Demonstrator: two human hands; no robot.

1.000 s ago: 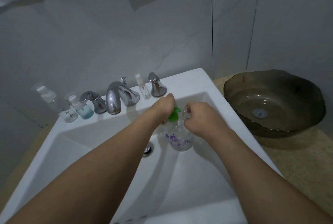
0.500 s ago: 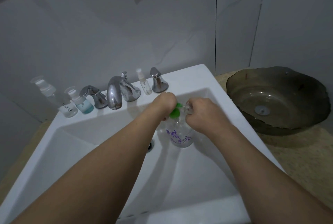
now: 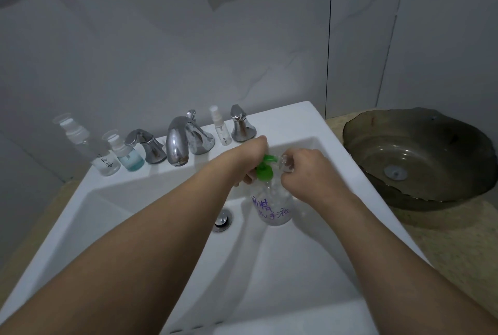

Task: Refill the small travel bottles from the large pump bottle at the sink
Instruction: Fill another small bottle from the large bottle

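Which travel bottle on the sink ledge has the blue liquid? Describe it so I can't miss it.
Start at the chrome faucet on the white sink. Go left past the left tap handle to the squat bottle. Only it holds blue liquid; its taller neighbour looks clear.

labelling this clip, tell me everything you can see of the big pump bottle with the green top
The pump bottle is clear plastic with purple handwriting on its side and a green pump head. It stands upright in the white sink beside the drain. The left hand holds the pump; the right hand holds a small clear bottle at the nozzle.
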